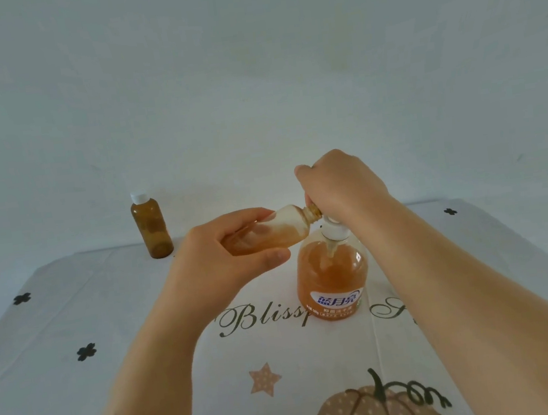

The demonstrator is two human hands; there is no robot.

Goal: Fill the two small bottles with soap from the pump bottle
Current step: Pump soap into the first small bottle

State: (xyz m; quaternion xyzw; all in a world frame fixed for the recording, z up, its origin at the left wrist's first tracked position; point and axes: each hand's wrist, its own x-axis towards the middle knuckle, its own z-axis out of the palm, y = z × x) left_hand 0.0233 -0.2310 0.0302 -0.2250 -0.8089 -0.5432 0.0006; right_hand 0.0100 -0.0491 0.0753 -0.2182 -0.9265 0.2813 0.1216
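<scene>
Fingers (232, 220) of left hand (210, 260) wrap uncapped small bottle (288, 227) | long axis near-level, neck pointing right under right hand (339, 185) | its fingers curled over pump bottle (331, 276) head

Bare forearms (154, 370), left grip (222, 248), right grip (342, 185)

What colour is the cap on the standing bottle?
White round plastic cap, clearest in head view.

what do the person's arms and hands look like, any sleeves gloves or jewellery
Both are bare. The left hand and the right hand wear no gloves, and no rings show. Neither wrist carries a watch or bracelet. The left forearm and the right forearm are uncovered down to the picture's edge, so no sleeve shows.
</scene>
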